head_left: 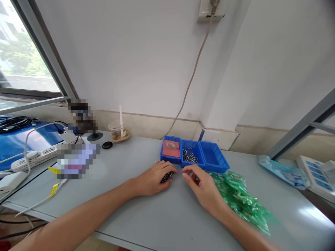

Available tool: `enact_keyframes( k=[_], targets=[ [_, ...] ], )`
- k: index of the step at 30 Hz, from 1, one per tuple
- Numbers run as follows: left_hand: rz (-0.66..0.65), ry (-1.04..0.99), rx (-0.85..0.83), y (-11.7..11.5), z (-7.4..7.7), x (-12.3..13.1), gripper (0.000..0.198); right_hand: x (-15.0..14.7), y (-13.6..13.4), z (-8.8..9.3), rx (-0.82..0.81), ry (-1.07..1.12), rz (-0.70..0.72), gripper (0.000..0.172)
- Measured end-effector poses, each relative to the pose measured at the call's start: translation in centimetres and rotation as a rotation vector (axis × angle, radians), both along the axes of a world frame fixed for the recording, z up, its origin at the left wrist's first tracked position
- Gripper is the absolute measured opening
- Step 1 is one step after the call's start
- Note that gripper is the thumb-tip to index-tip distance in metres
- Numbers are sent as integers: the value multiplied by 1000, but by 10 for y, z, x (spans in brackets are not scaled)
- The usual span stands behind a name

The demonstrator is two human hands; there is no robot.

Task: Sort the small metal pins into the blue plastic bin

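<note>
My left hand [154, 177] rests on the grey table, its fingers curled over a small heap of dark and shiny metal pins [166, 177]. Just to the right, my right hand [200, 181] has its thumb and forefinger brought close together; whatever lies between the tips, if anything, is too small to make out. Behind both hands stand three blue bins in a row. A red piece [171, 149] lies in the left bin [170, 159]. More pins [190, 156] like those under my left hand lie in the middle bin [200, 160]. The right bin [214, 157] shows its bare floor.
Crumpled green plastic bags [242, 195] lie beside my right forearm. Farther right are a blue-and-white packet [285, 174] and a white device [315, 174]. At left sit a lidded cup [117, 130], a black disc [107, 145], a power strip [49, 150] and cables.
</note>
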State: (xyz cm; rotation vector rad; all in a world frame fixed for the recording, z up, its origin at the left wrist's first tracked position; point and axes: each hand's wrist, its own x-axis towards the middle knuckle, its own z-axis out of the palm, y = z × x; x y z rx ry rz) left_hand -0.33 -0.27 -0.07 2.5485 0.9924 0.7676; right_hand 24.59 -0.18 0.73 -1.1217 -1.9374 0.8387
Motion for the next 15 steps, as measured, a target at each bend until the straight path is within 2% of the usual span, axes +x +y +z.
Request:
enact_keyframes(
  k=[3,6,8,13,15],
  targets=[
    [31,-50,-5,1,-2,0,36,-1,-4,-4,97,-271,93,19],
    [74,-43,0,1,-5,2,32,-3,-7,-6,133,-413,101,34],
    [92,-30,2,1,-7,3,27,-5,-8,-7,170,-460,105,39],
    [99,-31,-35,1,-7,3,15,-5,-9,-8,186,-510,100,24],
    [105,-44,-65,1,-6,3,13,-5,-9,-8,187,-518,95,25]
  ],
)
